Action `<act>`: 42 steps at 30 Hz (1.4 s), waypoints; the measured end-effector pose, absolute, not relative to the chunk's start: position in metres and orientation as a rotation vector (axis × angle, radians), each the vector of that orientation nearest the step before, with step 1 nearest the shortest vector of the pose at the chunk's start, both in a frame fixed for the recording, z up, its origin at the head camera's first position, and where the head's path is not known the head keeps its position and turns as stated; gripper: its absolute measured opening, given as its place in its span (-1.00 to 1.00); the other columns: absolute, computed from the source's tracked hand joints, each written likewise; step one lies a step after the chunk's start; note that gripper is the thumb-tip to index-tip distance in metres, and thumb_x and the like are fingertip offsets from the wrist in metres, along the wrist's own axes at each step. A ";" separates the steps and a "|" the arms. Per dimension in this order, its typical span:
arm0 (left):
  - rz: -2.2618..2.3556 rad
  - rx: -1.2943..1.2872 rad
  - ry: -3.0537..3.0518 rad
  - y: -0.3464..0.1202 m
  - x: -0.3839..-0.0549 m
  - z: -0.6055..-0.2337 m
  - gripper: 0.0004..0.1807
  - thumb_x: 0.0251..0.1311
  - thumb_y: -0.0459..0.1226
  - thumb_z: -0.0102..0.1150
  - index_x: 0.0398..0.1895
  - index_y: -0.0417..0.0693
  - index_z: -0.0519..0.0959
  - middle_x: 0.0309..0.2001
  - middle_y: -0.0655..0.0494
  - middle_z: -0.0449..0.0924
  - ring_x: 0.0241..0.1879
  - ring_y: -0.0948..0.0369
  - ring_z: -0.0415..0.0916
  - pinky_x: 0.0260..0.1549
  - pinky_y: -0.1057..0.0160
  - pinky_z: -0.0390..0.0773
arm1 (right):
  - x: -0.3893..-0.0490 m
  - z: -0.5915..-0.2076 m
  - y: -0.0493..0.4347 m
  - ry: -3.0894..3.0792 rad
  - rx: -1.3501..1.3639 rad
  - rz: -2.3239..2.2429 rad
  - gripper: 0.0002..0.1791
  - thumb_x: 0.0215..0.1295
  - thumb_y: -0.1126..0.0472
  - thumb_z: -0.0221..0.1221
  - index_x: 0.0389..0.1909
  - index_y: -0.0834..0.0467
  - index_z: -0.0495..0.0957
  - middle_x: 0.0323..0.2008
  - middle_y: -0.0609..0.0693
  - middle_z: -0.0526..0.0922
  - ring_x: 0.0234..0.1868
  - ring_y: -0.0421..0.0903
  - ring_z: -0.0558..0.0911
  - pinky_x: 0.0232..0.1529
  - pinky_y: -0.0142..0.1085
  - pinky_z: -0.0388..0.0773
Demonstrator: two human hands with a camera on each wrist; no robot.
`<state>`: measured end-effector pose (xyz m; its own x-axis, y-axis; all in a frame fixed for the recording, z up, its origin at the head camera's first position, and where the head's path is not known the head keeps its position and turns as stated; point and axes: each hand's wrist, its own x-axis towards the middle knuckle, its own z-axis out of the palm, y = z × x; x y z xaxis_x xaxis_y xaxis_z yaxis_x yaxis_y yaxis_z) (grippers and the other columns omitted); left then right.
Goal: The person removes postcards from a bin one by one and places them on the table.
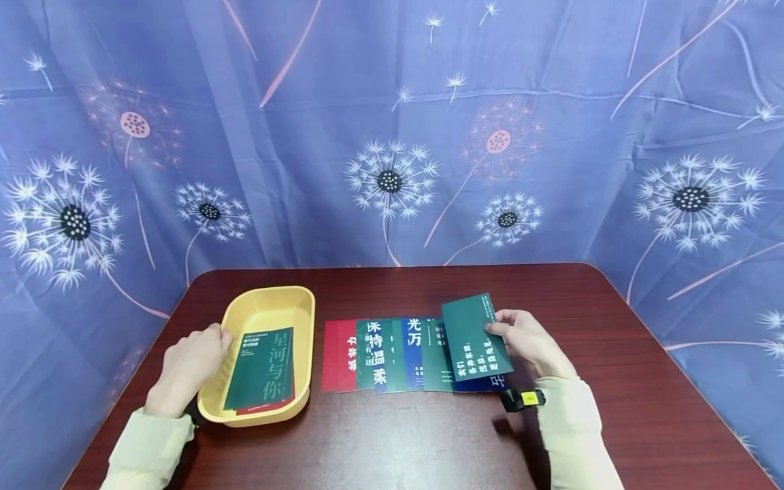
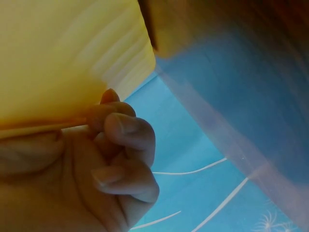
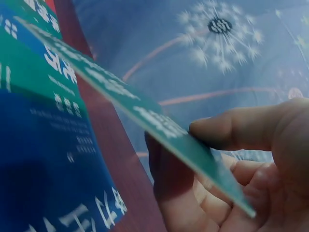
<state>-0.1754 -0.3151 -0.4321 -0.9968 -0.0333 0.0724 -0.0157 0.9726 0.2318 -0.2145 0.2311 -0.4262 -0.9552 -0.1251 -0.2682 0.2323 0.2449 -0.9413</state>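
Note:
My right hand [image 1: 528, 340] pinches a green card [image 1: 471, 340] with white lettering by its right edge. In the right wrist view the thumb lies on one face of that card [image 3: 140, 113] and fingers lie behind it. Beneath it a row of overlapping red, green and blue cards [image 1: 392, 357] lies on the table, with a dark blue card [image 3: 43, 154] at its right end. On the left, my left hand [image 1: 194, 364] grips the rim of a yellow tray [image 1: 311, 327]. Inside the tray a green card [image 1: 260, 367] lies over a red one [image 1: 269, 410].
A dark red-brown wooden table [image 1: 392, 442] bears everything. Behind it and at both sides hangs a blue cloth [image 1: 318, 136] printed with dandelions. A black strap with a yellow label [image 1: 529, 398] sits at the right wrist.

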 end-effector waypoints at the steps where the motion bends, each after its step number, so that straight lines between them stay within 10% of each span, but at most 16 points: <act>1: -0.358 0.039 -3.046 -0.315 -0.175 -0.432 -0.61 0.41 -0.18 -0.28 -0.47 -0.25 0.41 -0.52 -0.31 0.47 -0.53 -0.25 0.47 -0.61 -0.17 0.38 | -0.214 -0.426 0.235 2.248 0.114 -1.752 -0.87 0.38 0.33 0.07 -0.23 0.36 0.42 -0.50 0.07 0.60 -0.56 -0.16 0.60 -0.48 -0.25 0.59; 6: -0.357 0.049 -3.056 -0.315 -0.176 -0.432 -0.61 0.41 -0.18 -0.28 -0.46 -0.26 0.41 -0.51 -0.31 0.48 -0.52 -0.25 0.48 -0.60 -0.18 0.39 | -0.213 -0.427 0.246 2.333 0.128 -1.643 -0.87 0.37 0.29 0.10 -0.24 0.32 0.45 -0.60 -0.03 0.51 -0.68 -0.24 0.40 -0.54 -0.34 0.47; 15: -0.358 0.047 -3.060 -0.314 -0.175 -0.431 -0.61 0.42 -0.18 -0.28 -0.45 -0.26 0.42 -0.51 -0.30 0.47 -0.53 -0.23 0.48 -0.60 -0.17 0.39 | -0.214 -0.440 0.247 2.361 0.127 -1.596 -0.81 0.35 0.35 0.07 -0.11 0.38 0.36 -0.45 0.10 0.59 -0.52 -0.11 0.62 -0.46 -0.23 0.59; 42: -0.374 0.046 -3.034 -0.314 -0.174 -0.431 -0.60 0.42 -0.18 -0.28 -0.49 -0.24 0.41 -0.51 -0.32 0.49 -0.51 -0.26 0.48 -0.60 -0.19 0.38 | -0.214 -0.448 0.233 2.917 0.169 -0.677 -0.63 0.14 0.18 0.26 -0.73 0.12 0.33 -0.72 -0.05 0.33 -0.61 -0.07 0.40 -0.48 -0.21 0.34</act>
